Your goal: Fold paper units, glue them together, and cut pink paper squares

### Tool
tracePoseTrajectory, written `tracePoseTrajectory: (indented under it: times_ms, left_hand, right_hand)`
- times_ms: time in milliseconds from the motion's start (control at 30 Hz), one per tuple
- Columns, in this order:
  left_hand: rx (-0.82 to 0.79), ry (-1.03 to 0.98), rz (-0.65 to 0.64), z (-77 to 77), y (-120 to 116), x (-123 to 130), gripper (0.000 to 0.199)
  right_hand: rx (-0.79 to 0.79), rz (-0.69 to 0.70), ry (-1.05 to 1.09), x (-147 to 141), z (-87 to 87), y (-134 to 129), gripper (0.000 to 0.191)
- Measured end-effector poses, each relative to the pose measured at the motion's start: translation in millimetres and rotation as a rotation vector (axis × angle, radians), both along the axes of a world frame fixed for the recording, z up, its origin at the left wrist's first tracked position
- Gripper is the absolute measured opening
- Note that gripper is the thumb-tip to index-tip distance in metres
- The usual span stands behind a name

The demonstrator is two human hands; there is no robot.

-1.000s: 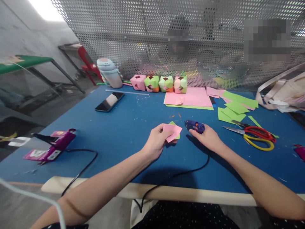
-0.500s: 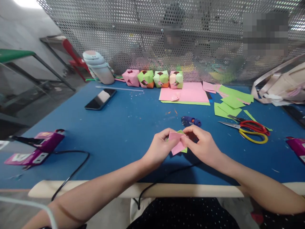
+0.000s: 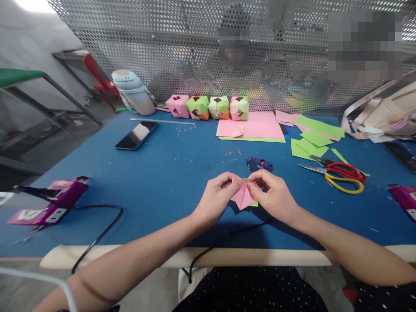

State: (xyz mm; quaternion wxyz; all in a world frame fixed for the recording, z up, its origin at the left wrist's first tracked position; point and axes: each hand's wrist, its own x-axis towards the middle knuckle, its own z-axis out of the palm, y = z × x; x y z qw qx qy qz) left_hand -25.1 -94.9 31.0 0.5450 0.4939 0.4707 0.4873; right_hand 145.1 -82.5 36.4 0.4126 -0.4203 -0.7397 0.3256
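A small folded paper piece, pink (image 3: 242,198) in front with green edges behind it, is held low over the blue table. My left hand (image 3: 217,196) pinches its left side, thumb on the pink face. On its right side my right hand (image 3: 272,194) pinches it near the top edge. A crease runs down the middle of the pink face, which ends in a point at the bottom. Just beyond my hands lies a dark blue tool (image 3: 260,164). Red-handled scissors (image 3: 347,170) and yellow-handled scissors (image 3: 344,183) lie to the right.
At the back of the table (image 3: 169,173) stand several folded paper cubes (image 3: 198,107) and a bottle (image 3: 134,93). A phone (image 3: 137,135), pink sheets (image 3: 260,125), green paper pieces (image 3: 310,148) and a purple device (image 3: 53,203) lie about. A black cable (image 3: 104,234) crosses the front edge.
The pink paper's right part has opened out, so its face now shows wider with a central crease. My hands have stayed in almost the same place.
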Motion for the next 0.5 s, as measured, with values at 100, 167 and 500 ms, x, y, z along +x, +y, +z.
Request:
tracePoseTrajectory:
  times_ms: [100,167,500]
  left_hand:
    - [-0.018,-0.07,-0.011,-1.9,1.7,-1.0,0.012]
    - [-0.027,-0.091,-0.025,-1.9,2.7,-1.8,0.012]
    - [0.025,0.005,-0.051,0.2,2.9,-4.7,0.014]
  right_hand:
    - [0.105,0.052,0.001,-0.7,-0.2,-0.3,0.01]
    - [0.182,0.085,-0.021,-0.7,0.0,-0.8,0.015]
    - [0.254,0.082,-0.062,0.7,1.1,-0.3,0.017]
